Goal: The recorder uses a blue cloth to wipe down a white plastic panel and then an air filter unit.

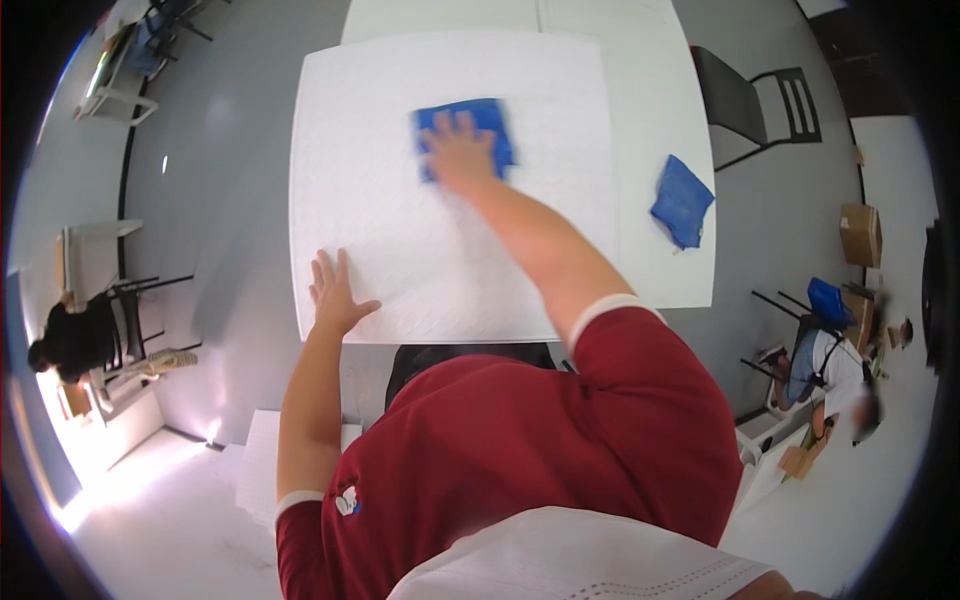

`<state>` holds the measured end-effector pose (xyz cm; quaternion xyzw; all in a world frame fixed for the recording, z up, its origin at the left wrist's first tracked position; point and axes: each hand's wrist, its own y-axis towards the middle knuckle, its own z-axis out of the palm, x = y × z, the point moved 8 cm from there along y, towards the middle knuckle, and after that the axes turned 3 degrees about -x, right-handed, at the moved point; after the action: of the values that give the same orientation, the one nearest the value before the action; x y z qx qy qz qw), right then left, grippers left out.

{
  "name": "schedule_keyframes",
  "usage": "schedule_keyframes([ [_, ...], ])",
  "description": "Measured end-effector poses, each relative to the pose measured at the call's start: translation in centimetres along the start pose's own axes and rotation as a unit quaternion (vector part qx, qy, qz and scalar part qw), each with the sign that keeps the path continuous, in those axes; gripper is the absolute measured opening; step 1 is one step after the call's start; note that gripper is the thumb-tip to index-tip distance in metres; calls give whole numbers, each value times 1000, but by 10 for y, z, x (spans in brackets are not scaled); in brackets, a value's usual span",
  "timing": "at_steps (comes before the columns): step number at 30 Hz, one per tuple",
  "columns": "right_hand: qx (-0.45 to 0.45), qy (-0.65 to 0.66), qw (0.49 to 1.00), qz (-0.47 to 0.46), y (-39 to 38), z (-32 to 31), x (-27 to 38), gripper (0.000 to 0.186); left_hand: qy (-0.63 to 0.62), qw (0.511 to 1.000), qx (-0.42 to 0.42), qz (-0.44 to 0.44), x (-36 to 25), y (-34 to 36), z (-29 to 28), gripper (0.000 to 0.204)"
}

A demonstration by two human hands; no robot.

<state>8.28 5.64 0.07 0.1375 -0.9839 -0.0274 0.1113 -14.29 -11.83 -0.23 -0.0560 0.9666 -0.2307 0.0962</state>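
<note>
My right hand (460, 150) lies with spread fingers on a blue cloth (498, 120) near the upper middle of the white square board (380, 220), blurred by motion. My left hand (336, 295) rests open at the board's lower left, fingertips and thumb spread on the surface. A second blue cloth (682, 200), loosely shaped, lies to the right on the white table (655, 90) beneath the board.
A dark chair (728, 95) stands beyond the table's right edge. Seated people (75, 335) (835, 375) are at both sides of the room. Cardboard boxes (860, 235) are by the right wall, and white panels (265, 450) lie at lower left.
</note>
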Motion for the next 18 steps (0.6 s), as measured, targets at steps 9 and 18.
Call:
schedule_keyframes([
  [9,40,32,990,-134,25,13,67,46,-16,1000,-2,3,-3,-2,0,112],
  [18,-44,-49,978,196,11,-41,-171,48,-16,1000,-6,10,-1,-1,0,112],
])
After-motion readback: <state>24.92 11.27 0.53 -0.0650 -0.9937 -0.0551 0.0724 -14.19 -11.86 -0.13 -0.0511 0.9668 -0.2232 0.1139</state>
